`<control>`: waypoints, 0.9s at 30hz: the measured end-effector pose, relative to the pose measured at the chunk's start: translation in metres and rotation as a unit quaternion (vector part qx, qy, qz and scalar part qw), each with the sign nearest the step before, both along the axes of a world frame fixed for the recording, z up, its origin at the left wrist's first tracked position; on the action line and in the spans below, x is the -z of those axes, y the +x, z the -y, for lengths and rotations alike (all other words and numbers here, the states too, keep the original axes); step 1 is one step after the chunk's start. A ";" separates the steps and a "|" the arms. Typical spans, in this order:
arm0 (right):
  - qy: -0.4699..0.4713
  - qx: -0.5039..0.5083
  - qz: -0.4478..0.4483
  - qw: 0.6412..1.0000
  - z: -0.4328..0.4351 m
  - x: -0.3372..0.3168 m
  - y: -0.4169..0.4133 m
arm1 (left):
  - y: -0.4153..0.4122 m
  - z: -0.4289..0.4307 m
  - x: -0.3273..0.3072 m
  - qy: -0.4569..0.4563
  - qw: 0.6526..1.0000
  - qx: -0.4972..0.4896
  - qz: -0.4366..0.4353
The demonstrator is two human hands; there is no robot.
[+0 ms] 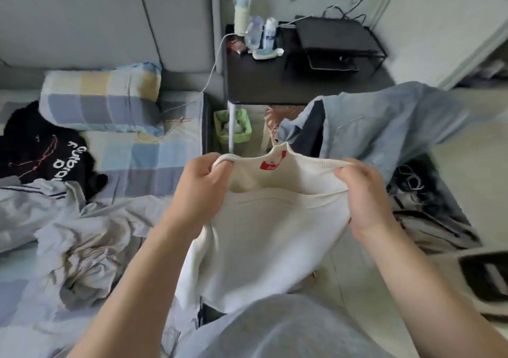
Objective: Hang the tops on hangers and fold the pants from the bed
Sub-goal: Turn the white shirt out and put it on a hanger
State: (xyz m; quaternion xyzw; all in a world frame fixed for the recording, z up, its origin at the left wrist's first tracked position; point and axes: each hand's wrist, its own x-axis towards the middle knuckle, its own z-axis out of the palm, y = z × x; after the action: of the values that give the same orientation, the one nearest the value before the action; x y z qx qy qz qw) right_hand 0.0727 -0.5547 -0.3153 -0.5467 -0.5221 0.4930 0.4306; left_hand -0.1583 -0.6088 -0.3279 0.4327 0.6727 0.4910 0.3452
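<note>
I hold a cream knit top (269, 236) up in front of me by its neckline, a red label showing inside the collar. My left hand (203, 187) grips the left side of the collar and my right hand (365, 195) pinches the right side, stretching the opening between them. The top hangs down toward my waist. On the bed lie a black top with white lettering (46, 154) and a crumpled grey garment (68, 231). A light blue denim piece (384, 121) hangs or drapes just beyond my hands at the right. No hanger is visible.
A checked pillow (101, 96) lies at the head of the bed (154, 148). A black side table (288, 77) holds bottles and a wire rack. A green bin (233, 124) stands under it. Dark bags and clutter (428, 209) lie on the floor at right.
</note>
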 end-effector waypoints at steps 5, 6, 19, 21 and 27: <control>-0.022 0.110 -0.001 0.994 -0.025 0.003 0.114 | 0.113 -0.066 0.003 0.001 0.993 0.115 0.017; -0.023 0.126 0.000 0.992 -0.032 0.004 0.138 | 0.138 -0.080 0.004 0.004 0.990 0.137 0.017; 0.030 0.303 -0.024 0.952 -0.137 -0.024 0.401 | 0.446 -0.269 -0.031 0.063 0.949 0.308 0.023; 0.049 0.321 -0.025 0.946 -0.158 -0.036 0.424 | 0.477 -0.297 -0.041 0.076 0.946 0.314 0.025; 0.148 0.393 -0.016 0.907 -0.238 -0.070 0.490 | 0.566 -0.394 -0.069 0.112 0.925 0.345 0.112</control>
State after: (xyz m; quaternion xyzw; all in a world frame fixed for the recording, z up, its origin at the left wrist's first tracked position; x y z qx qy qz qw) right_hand 0.5627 -0.3171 -0.2456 -0.6296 -0.3250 0.2095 0.6738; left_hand 0.4080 -0.2151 -0.2593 0.6163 0.3798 0.4584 0.5156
